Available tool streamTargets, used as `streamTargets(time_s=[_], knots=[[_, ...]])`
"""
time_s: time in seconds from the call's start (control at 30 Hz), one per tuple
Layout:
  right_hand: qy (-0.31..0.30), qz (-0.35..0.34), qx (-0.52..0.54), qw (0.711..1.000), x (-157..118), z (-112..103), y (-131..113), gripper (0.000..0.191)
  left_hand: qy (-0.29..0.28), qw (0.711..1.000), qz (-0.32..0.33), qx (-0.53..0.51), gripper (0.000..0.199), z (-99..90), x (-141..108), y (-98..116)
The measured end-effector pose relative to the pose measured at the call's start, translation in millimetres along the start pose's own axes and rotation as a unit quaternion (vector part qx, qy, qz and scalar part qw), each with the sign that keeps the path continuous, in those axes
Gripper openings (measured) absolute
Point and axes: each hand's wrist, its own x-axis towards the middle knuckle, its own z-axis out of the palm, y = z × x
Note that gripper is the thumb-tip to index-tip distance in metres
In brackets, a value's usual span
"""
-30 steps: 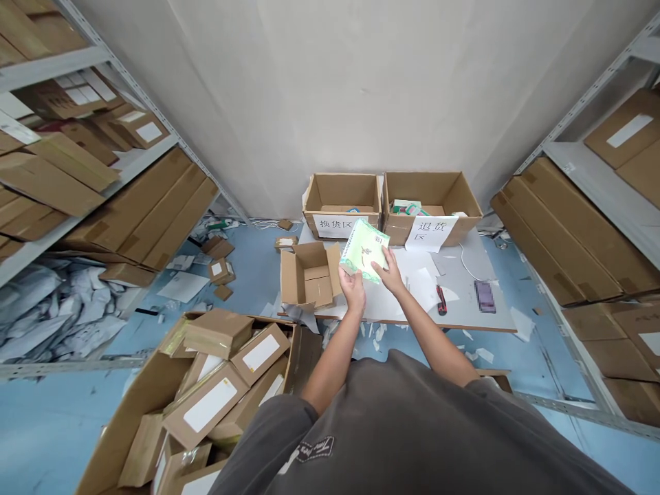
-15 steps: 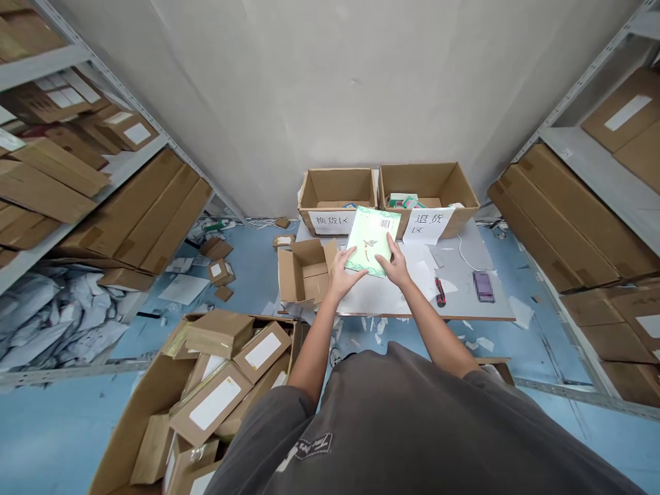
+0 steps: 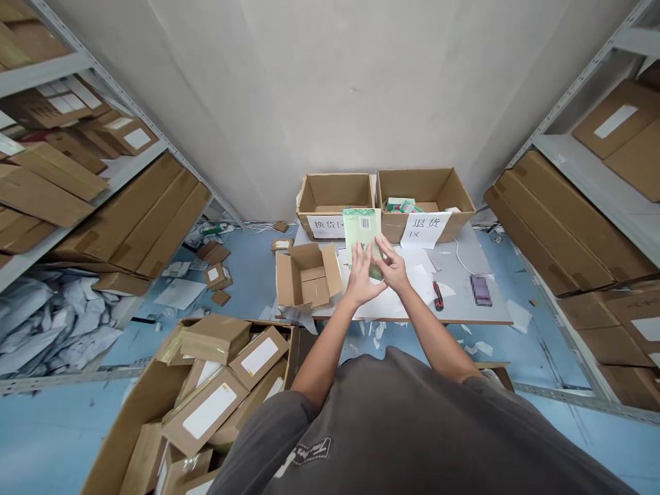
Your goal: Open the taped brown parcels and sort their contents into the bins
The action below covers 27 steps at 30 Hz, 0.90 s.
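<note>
A light green book (image 3: 361, 230) with a barcode and a darker patterned border is held up over the table, slightly tilted. My left hand (image 3: 364, 280) lies with its fingers across the lower front of the cover, its thumb at the bottom edge. Gripping the lower right edge is my right hand (image 3: 392, 267), its fingers against the cover. The lower part of the book is partly hidden by both hands. Just left of them, an open small cardboard box (image 3: 289, 278) stands with its flaps up.
Two labelled cartons stand at the back, a left carton (image 3: 335, 185) and a right carton (image 3: 458, 192) with small packages. A red-and-black cutter (image 3: 438, 297) and a purple pixelated item (image 3: 481, 290) lie on the table (image 3: 482, 254). A big box of parcels (image 3: 128, 405) is at lower left.
The book has turned more upright and shifted slightly left. My left hand has moved from its left edge onto the front of the cover, closer to my right hand.
</note>
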Motion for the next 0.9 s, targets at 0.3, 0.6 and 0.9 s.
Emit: streamTargets(time_s=[0.3, 0.6, 0.9], knots=[[-0.081, -0.025, -0.117, 0.989, 0, -10, 8, 0.085, 0.098, 0.947, -0.088, -0.292, 0.105, -22.1, 9, -23], [-0.073, 0.021, -0.168, 0.983, -8, -39, 43, 0.137, 0.047, 0.964, -0.084, -0.248, 0.103, -23.5, 13, -28], [-0.077, -0.006, -0.171, 0.982, 56, -71, 63, 0.134, 0.021, 0.999, -0.042, 0.012, 0.099, -31.8, 77, -33]])
